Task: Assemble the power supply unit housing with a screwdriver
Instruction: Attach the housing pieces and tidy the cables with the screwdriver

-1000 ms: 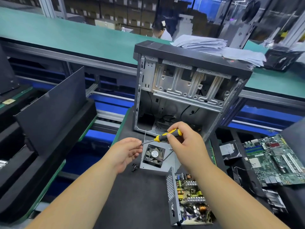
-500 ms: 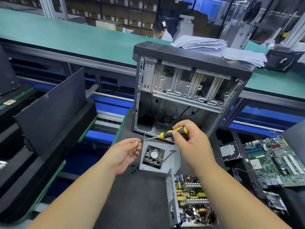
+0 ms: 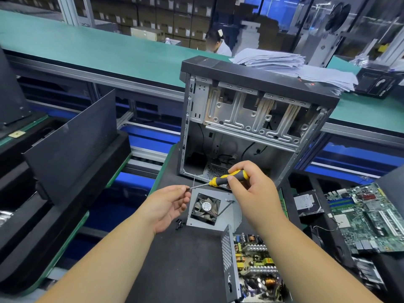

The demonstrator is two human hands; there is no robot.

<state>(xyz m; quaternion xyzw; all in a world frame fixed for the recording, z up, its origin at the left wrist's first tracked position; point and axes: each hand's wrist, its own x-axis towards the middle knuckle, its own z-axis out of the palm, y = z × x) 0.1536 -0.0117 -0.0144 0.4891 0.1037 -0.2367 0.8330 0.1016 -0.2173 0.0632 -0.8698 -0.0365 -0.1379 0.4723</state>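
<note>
Hands are meeting at the centre of the frame: the right hand (image 3: 251, 191) is gripping a yellow-and-black screwdriver (image 3: 227, 178), while the left hand (image 3: 168, 206) is pinching something tiny at its tip, too small to identify. Just below them the grey housing cover (image 3: 234, 217) with its fan (image 3: 206, 207) is lying flat on the dark table (image 3: 185, 263); the fan's round label is carrying print too small to read. Loose black screws (image 3: 179, 224) are sitting beside it. At lower centre the open power supply base (image 3: 251, 265) is showing its circuitry.
</note>
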